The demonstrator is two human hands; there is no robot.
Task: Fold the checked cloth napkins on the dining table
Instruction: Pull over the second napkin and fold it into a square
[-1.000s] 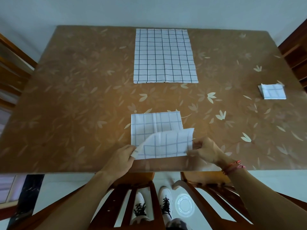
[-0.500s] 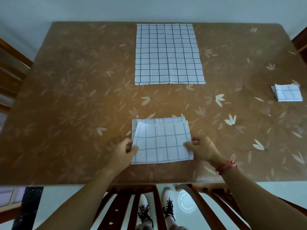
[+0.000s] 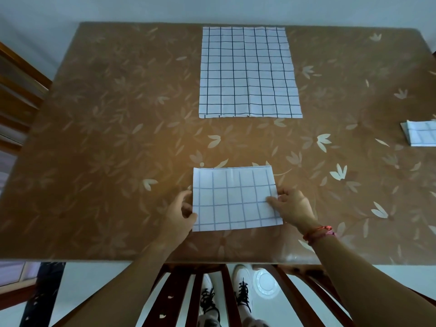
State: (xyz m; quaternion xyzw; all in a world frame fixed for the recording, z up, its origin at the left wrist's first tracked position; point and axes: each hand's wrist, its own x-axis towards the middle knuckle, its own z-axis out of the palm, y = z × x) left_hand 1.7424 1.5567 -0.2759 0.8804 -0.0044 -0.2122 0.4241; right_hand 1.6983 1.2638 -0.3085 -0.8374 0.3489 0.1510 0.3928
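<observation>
My left hand (image 3: 180, 214) and right hand (image 3: 291, 206) pinch the short ends of the half-folded napkin (image 3: 236, 201), its long axis parallel to the counter's (image 3: 106, 138) near edge.

You will find no text, label or number to read here; perhaps blur hides small ones.

The bench (image 3: 118, 138) is brown with a pale leaf-and-flower pattern. The flat napkin (image 3: 249, 74) is white with a dark blue-black check. Nearer than it, the folded napkin (image 3: 234, 200) is white with a fainter grey-blue check. Right of that, the small folded napkin (image 3: 421, 133) is white with blue lines. The wristband (image 3: 318, 233) is red. The shoes (image 3: 243, 291) are white with black laces.
</observation>
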